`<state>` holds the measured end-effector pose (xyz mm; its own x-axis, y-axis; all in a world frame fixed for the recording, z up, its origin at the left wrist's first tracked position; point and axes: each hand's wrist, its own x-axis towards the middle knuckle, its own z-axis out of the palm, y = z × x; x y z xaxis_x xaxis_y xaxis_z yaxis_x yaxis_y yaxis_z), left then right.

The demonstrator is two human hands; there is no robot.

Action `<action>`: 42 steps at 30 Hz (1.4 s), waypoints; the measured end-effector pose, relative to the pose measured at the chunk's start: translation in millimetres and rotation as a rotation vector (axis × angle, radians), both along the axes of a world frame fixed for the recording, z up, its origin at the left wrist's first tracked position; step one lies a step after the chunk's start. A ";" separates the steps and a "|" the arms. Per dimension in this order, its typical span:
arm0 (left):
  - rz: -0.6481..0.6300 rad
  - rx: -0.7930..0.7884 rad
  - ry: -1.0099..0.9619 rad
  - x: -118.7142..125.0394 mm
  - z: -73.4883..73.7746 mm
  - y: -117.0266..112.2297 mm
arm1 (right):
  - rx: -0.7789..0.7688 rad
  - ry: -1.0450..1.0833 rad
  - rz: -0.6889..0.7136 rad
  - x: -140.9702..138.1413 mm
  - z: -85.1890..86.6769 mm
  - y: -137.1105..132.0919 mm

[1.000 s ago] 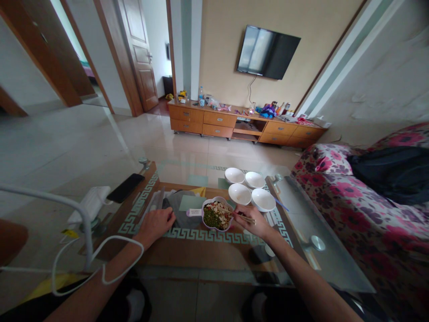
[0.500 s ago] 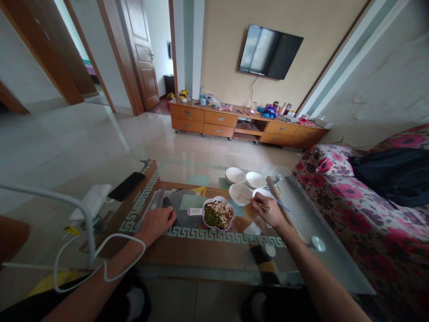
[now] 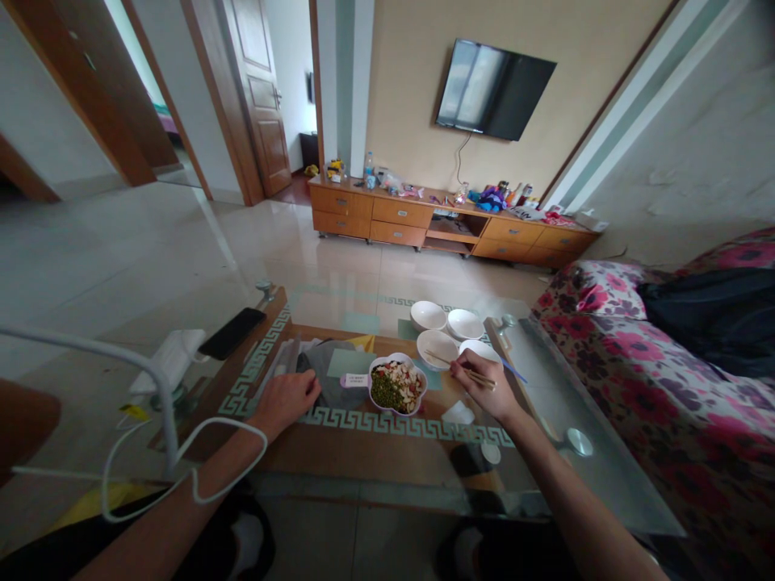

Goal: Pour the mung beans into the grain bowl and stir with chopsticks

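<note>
Obs.: right hand [image 3: 481, 395] pinches a pair of wooden chopsticks [image 3: 466, 373] between thumb and fingers; tips reach over a white bowl [image 3: 420, 349], apparently not touching its floor; cannot tell if they carry food. Left hand [image 3: 284, 402] lies palm down on a grey cloth [image 3: 324, 379], fingers loosely curled, no grip visible. Scalloped bowl [image 3: 393, 356] of green and pale chopped food sits between the hands on the glass-topped table [image 3: 605, 476]; a second white bowl [image 3: 478, 341] lies just beside the first, partly behind the right hand.

Risks, judged: chopsticks held high at the far end, so tip control looks weak; a slip could scatter food across the table; bowls stand close together, so a knuckle or wrist could knock one; they may slide on the glass if bumped; white cable [image 3: 209, 421] looped around the left forearm could snag the nearby phone [image 3: 232, 333] if that arm is pulled back.
</note>
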<state>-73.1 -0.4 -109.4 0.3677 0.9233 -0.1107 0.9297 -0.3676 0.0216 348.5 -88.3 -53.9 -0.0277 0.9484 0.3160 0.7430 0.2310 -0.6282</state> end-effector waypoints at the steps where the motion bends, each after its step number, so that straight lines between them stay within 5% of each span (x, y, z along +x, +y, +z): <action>1: 0.001 -0.001 -0.003 0.1 0.1 0.1 | -0.006 0.032 0.017 -4.4 -1.4 -1.2; 10: 0.017 0.002 0.019 1.1 1.1 -0.6 | -0.052 0.105 0.143 -36.1 -22.7 -4.1; 31: 0.014 -0.008 0.009 1.0 1.0 -0.4 | -0.090 0.072 0.183 -41.6 -26.6 0.6; 42: 0.005 -0.005 0.015 0.8 1.8 -0.4 | -0.018 -0.010 -0.022 4.3 -5.6 7.7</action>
